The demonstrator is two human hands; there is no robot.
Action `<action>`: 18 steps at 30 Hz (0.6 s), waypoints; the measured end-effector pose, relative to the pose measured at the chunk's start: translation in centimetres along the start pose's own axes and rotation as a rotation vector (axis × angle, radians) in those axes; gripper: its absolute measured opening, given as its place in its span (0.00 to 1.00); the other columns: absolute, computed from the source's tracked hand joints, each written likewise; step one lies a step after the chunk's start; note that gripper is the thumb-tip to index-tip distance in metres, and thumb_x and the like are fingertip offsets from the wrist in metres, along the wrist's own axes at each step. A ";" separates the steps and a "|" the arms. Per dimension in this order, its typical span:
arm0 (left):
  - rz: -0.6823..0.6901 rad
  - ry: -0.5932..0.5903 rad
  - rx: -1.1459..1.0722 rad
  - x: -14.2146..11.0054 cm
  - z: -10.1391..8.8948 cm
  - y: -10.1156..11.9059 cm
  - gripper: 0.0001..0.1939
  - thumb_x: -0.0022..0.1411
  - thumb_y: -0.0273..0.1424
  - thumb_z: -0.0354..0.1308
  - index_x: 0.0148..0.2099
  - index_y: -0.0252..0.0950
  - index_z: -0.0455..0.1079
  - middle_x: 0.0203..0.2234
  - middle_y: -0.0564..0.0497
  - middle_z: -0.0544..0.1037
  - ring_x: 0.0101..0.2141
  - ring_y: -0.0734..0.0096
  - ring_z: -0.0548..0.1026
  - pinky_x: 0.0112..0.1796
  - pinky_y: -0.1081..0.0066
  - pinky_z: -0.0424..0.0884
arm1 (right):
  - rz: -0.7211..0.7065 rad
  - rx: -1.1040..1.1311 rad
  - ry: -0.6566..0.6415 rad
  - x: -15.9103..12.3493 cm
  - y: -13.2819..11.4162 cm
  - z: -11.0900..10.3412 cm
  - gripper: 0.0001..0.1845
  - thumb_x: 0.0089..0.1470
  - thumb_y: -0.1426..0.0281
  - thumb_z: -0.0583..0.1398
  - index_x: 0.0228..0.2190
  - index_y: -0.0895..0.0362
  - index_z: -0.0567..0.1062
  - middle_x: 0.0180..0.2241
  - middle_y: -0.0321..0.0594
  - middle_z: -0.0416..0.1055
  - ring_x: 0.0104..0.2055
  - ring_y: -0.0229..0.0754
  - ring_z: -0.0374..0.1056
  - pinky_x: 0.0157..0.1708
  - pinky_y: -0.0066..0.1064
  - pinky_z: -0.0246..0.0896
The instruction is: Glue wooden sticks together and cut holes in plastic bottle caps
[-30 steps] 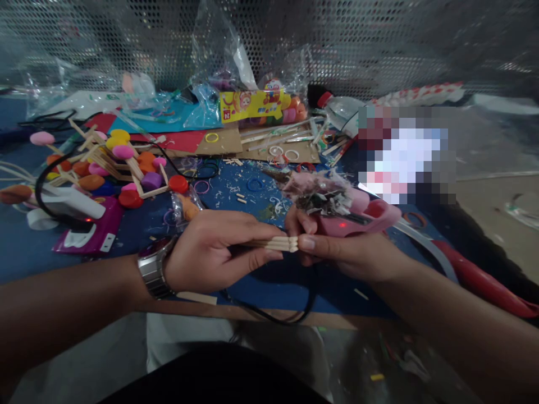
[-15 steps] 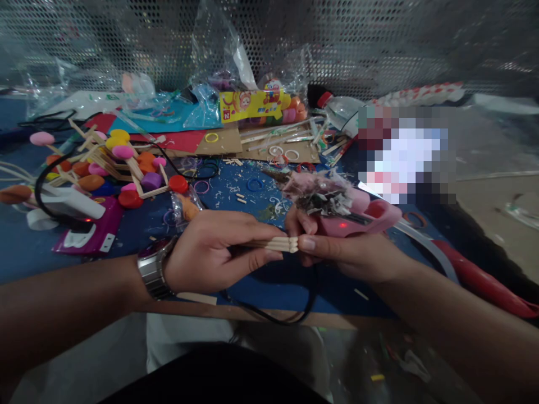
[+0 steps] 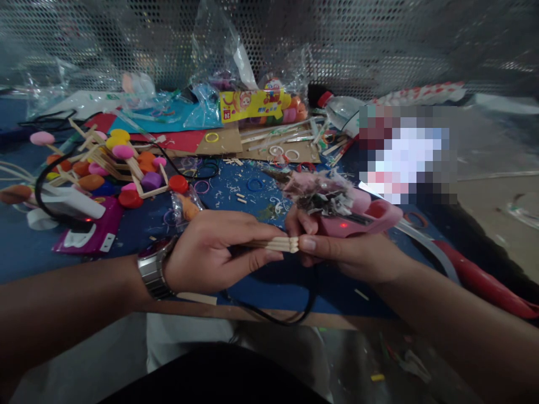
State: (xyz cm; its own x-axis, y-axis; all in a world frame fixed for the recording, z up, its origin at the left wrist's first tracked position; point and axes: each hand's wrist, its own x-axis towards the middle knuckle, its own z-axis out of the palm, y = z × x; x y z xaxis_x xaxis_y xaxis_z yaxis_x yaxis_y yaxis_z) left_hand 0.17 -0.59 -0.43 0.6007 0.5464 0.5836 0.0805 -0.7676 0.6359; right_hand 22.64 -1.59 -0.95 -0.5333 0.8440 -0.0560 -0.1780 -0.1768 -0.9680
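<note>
My left hand (image 3: 223, 247), with a metal watch (image 3: 156, 266) on its wrist, is closed on a small bundle of thin wooden sticks (image 3: 278, 243). The bundle lies level, its ends pointing right. My right hand (image 3: 337, 247) is wrapped round a pink hot glue gun (image 3: 357, 216), most of its handle hidden by the fingers. A small red light glows on its side. Ragged grey residue coats the front, and the nozzle points left, above the sticks and apart from them. My right thumb and fingertips touch the stick ends.
A stick model with coloured clay balls (image 3: 151, 180) stands left, behind a purple power strip (image 3: 90, 227). Bagged clay (image 3: 261, 106), a plastic bottle (image 3: 343, 109) and a blurred lit screen (image 3: 404, 157) lie farther back. A black cable (image 3: 290, 322) loops over the table's front edge; red-handled scissors (image 3: 484, 280) lie right.
</note>
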 end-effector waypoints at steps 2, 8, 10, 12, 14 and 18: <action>-0.004 0.000 -0.007 0.0 0.0 0.0 0.09 0.64 0.28 0.65 0.47 0.34 0.79 0.30 0.48 0.84 0.28 0.76 0.79 0.32 0.78 0.73 | -0.005 0.001 -0.004 0.0 -0.1 0.1 0.20 0.51 0.63 0.72 0.26 0.54 0.66 0.28 0.30 0.65 0.23 0.31 0.66 0.22 0.24 0.64; -0.008 -0.012 0.001 0.0 -0.1 0.0 0.09 0.65 0.28 0.64 0.48 0.36 0.79 0.30 0.48 0.84 0.28 0.75 0.79 0.32 0.77 0.74 | -0.001 -0.002 0.008 0.1 -0.1 0.2 0.20 0.50 0.62 0.72 0.26 0.54 0.66 0.28 0.30 0.65 0.23 0.32 0.65 0.21 0.24 0.64; -0.004 -0.007 0.000 0.0 0.0 0.0 0.09 0.65 0.29 0.64 0.47 0.36 0.79 0.31 0.48 0.84 0.28 0.75 0.79 0.32 0.77 0.74 | 0.004 -0.003 0.004 0.0 -0.1 0.1 0.20 0.50 0.63 0.72 0.26 0.54 0.66 0.28 0.31 0.65 0.23 0.32 0.65 0.22 0.25 0.65; -0.008 -0.006 -0.001 0.0 0.0 0.0 0.09 0.65 0.28 0.64 0.47 0.36 0.79 0.31 0.48 0.84 0.28 0.75 0.79 0.32 0.77 0.74 | 0.012 -0.007 0.003 0.0 0.0 0.1 0.20 0.49 0.62 0.73 0.26 0.54 0.66 0.28 0.31 0.65 0.23 0.32 0.66 0.22 0.24 0.66; -0.008 -0.005 -0.003 0.0 0.0 0.0 0.09 0.65 0.27 0.64 0.47 0.35 0.79 0.31 0.48 0.84 0.28 0.76 0.79 0.32 0.77 0.73 | 0.016 -0.007 0.004 -0.1 -0.1 0.1 0.21 0.49 0.63 0.73 0.26 0.54 0.66 0.28 0.30 0.65 0.23 0.31 0.66 0.22 0.24 0.66; -0.003 -0.002 0.000 0.0 0.0 0.1 0.08 0.64 0.27 0.65 0.46 0.33 0.79 0.29 0.48 0.83 0.27 0.77 0.78 0.31 0.78 0.72 | 0.012 -0.002 0.009 -0.1 -0.1 0.1 0.20 0.49 0.63 0.73 0.26 0.54 0.66 0.28 0.30 0.65 0.23 0.31 0.66 0.22 0.24 0.65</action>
State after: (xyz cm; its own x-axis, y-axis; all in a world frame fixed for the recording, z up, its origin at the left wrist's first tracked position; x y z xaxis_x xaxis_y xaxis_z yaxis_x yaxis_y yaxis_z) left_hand 0.17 -0.62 -0.34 0.6023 0.5477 0.5807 0.0823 -0.7662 0.6373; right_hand 22.62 -1.72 -0.79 -0.5280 0.8463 -0.0699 -0.1701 -0.1861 -0.9677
